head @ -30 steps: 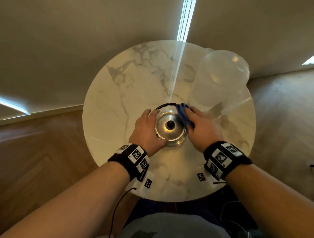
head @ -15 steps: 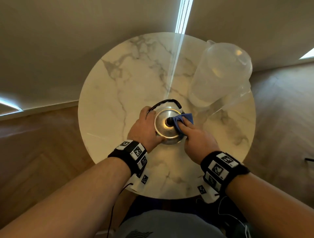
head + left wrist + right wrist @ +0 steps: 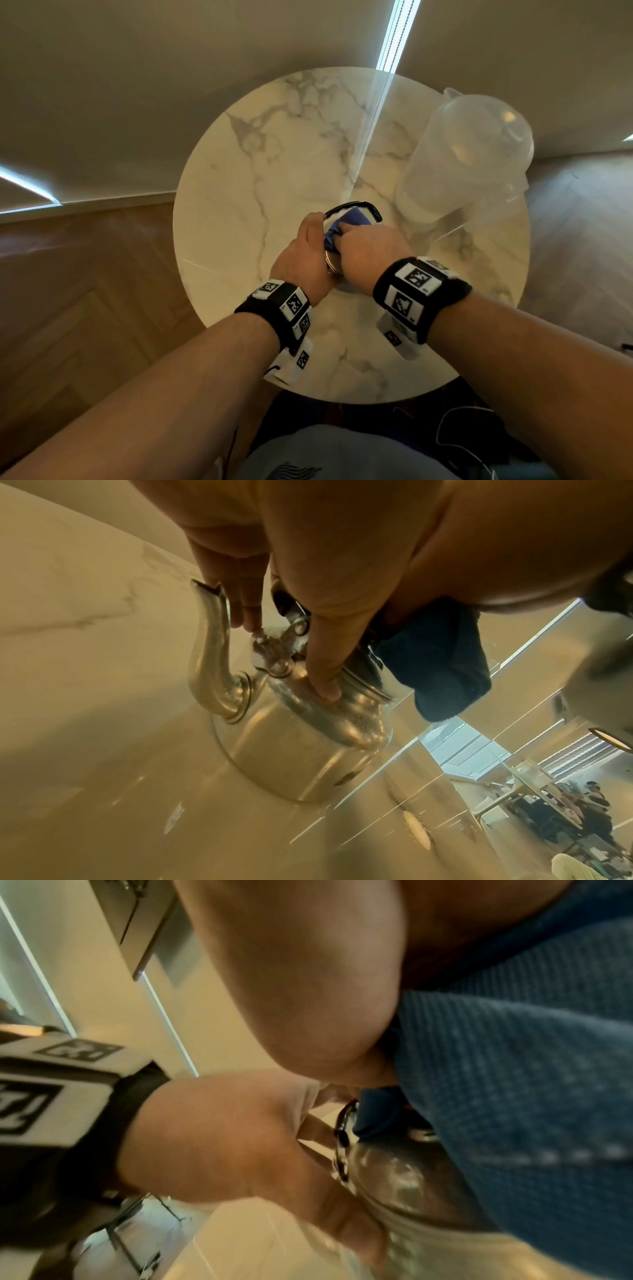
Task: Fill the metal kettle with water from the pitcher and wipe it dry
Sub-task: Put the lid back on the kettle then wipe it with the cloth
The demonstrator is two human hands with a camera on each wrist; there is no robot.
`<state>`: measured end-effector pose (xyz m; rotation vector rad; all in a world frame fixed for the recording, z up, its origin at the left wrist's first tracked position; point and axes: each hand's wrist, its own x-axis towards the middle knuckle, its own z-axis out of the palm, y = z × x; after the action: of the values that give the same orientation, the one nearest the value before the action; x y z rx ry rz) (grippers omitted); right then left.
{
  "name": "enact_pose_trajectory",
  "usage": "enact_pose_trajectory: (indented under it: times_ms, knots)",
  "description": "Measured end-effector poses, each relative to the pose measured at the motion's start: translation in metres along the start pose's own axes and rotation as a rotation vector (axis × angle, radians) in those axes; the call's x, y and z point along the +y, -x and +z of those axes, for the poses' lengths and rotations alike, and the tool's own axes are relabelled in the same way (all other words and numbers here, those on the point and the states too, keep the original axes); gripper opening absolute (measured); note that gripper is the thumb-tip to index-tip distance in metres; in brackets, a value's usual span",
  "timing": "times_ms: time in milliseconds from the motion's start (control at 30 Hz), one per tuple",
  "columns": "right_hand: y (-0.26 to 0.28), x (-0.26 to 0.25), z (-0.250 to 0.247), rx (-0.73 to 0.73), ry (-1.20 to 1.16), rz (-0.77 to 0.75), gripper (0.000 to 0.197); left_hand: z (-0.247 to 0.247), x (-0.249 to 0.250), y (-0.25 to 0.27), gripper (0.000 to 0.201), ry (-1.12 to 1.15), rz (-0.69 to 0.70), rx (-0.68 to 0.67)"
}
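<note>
R hand (image 3: 371, 251), fingers pinching blue cloth (image 3: 346, 222), has swept across kettle (image 3: 308, 737) top toward L hand (image 3: 303, 260), whose thumb & fingers clasp it: wiping stage underway.

Round marble table (image 3: 239, 205); herringbone wood floor (image 3: 85, 291) beneath.

Blue cloth (image 3: 352, 219), silver kettle (image 3: 301, 739), white-grey marbled table (image 3: 274, 164)

Left forearm (image 3: 154, 394) and right forearm (image 3: 531, 359) are bare and angle in together, each with a black wristband (image 3: 281, 308) with white checkered tags. Left grip (image 3: 303, 255) wraps the side of the shiny round metal kettle (image 3: 308, 745), thumb (image 3: 325, 669) pressed on its shoulder. Right grip (image 3: 368, 255) is balled round a bunched blue cloth (image 3: 352, 217), knuckles up.
</note>
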<state>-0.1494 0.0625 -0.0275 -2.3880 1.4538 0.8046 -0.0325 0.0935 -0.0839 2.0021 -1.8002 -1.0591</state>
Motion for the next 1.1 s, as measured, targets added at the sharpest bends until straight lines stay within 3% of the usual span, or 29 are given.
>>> enact_pose_trajectory:
  times_ms: [200,300,433,667,833,933,1100]
  knots:
    - [-0.025,0.001,-0.008,-0.088,0.037,0.011,0.029,0.002,-0.006,-0.002,0.086,0.004,0.005,-0.024]
    - [-0.003,-0.012,0.0,0.018,0.091,-0.072,0.028,0.001,-0.006,0.0,0.07,-0.019,0.018,-0.023]
    - [0.035,-0.014,0.026,0.052,0.098,-0.111,0.046,0.002,-0.009,0.0,0.061,-0.041,0.046,0.009]
    - [0.017,-0.028,0.056,0.109,-0.23,0.053,0.074,0.005,-0.011,-0.002,0.049,-0.036,0.03,0.022]
    - [0.052,-0.017,0.098,0.238,-0.248,-0.004,0.08,0.006,-0.014,-0.004,0.053,-0.051,0.126,0.022]
    - [0.049,-0.017,0.113,0.23,-0.256,0.002,0.084,0.009,-0.017,-0.009,0.048,-0.103,0.201,0.022]
    - [0.052,-0.021,0.119,0.235,-0.298,0.036,0.08,0.009,-0.019,-0.008,0.046,-0.172,0.201,0.002]
